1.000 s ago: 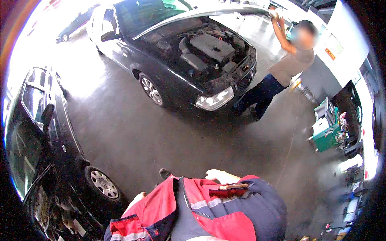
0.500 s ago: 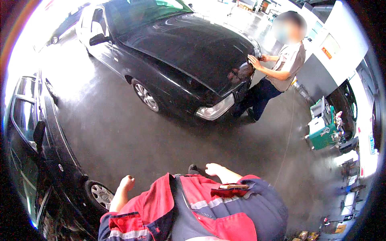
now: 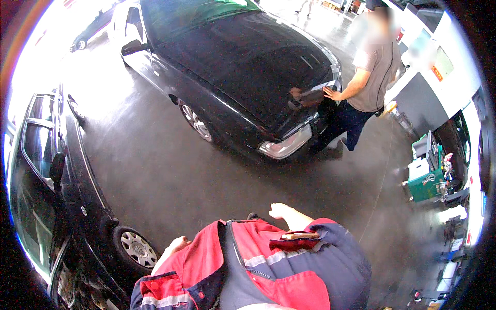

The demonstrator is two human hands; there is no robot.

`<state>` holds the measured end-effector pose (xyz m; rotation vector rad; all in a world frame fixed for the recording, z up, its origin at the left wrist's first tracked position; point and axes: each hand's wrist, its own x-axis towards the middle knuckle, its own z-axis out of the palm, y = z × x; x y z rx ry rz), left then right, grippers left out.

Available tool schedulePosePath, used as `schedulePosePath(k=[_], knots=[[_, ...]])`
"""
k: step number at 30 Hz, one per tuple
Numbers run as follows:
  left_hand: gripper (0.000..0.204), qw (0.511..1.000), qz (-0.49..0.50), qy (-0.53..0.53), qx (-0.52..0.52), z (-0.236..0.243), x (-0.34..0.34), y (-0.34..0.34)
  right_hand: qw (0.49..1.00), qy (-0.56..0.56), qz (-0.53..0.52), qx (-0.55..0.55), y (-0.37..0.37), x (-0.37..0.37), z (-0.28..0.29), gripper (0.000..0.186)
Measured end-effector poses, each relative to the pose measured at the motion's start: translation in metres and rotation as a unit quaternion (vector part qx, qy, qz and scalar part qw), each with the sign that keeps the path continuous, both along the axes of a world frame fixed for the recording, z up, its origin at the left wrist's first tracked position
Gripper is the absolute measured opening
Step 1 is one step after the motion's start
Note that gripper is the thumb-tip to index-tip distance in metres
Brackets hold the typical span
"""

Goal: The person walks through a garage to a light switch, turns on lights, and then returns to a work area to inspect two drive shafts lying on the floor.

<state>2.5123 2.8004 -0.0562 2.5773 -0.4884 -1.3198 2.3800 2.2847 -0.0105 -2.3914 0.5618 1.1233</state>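
My left hand [image 3: 180,243] hangs low beside the red and dark blue jacket [image 3: 206,248], fingers loosely curled. It is nearest to the front wheel [image 3: 137,247] of the dark car [image 3: 85,191] on the left, apart from it. Over the floor in front of me is my right hand [image 3: 279,210], closed, with nothing seen sticking out of it. Neither hand touches anything. Ahead stands a black car [image 3: 243,67] with its bonnet down and its headlight [image 3: 285,143] towards me. Another person [image 3: 380,77] rests a hand [image 3: 332,94] on the bonnet's front edge.
Grey floor [image 3: 206,181] lies between me and the black car. A green tool cart [image 3: 426,178] with tools on it stands to the right. A thin line [image 3: 380,191] runs over the floor there. A phone-like flat object [image 3: 300,235] sits in my chest pocket.
The view has shifted, with the cart further right. My left hand has drawn back towards the jacket. The other person has straightened and turned away, one hand still on the bonnet.
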Motion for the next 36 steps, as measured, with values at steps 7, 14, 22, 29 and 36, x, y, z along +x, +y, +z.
schedulePosePath(k=[7,14,22,29,36], knots=[[0.047,0.997,0.072,-0.026,0.021,0.055,0.006,-0.028,0.999,0.019,0.034,0.028,0.0,0.004,0.003,0.046],[0.054,0.999,0.037,-0.024,0.007,-0.003,-0.016,-0.006,0.998,0.025,0.027,0.051,-0.005,0.006,-0.02,0.045],[0.051,0.999,0.036,0.012,0.021,-0.017,-0.032,-0.002,0.997,0.024,0.055,0.044,-0.006,-0.019,-0.067,0.037],[0.049,0.999,0.038,0.018,0.02,-0.01,-0.026,-0.025,0.997,0.011,0.047,0.059,0.002,-0.008,-0.057,0.035],[0.047,0.999,0.026,0.024,0.017,-0.011,-0.025,-0.034,0.996,-0.009,0.047,0.076,0.013,0.005,-0.039,0.033]])
